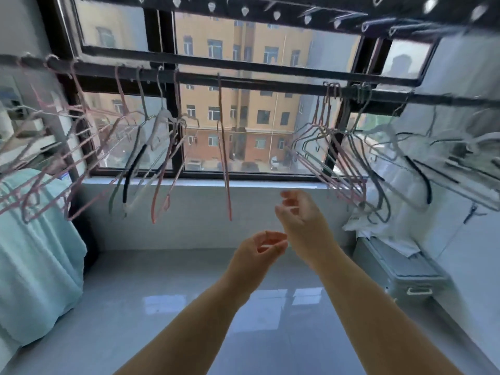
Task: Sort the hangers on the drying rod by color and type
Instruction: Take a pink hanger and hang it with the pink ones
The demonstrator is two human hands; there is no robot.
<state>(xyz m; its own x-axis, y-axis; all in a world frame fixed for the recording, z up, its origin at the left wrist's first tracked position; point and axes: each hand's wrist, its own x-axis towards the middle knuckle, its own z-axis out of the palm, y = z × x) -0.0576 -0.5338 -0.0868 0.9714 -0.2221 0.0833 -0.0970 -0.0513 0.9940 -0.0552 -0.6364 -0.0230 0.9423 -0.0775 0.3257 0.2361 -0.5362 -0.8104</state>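
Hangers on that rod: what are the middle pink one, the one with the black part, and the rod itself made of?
Pink hanger: thin, probably wire with a matte pink coating. Black-sleeved hanger: grey wire, seemingly with a foam or rubber sleeve. Rod: dark, faintly glossy, likely painted metal; blur leaves this open.

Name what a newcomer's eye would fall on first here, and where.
Two bare, empty hands reach up mid-frame, the left hand lower, the right hand higher. Above them the dark drying rod crosses the window: spread pink hangers at left, a lone pink hanger in the middle, a tangled bunch of hangers at right.
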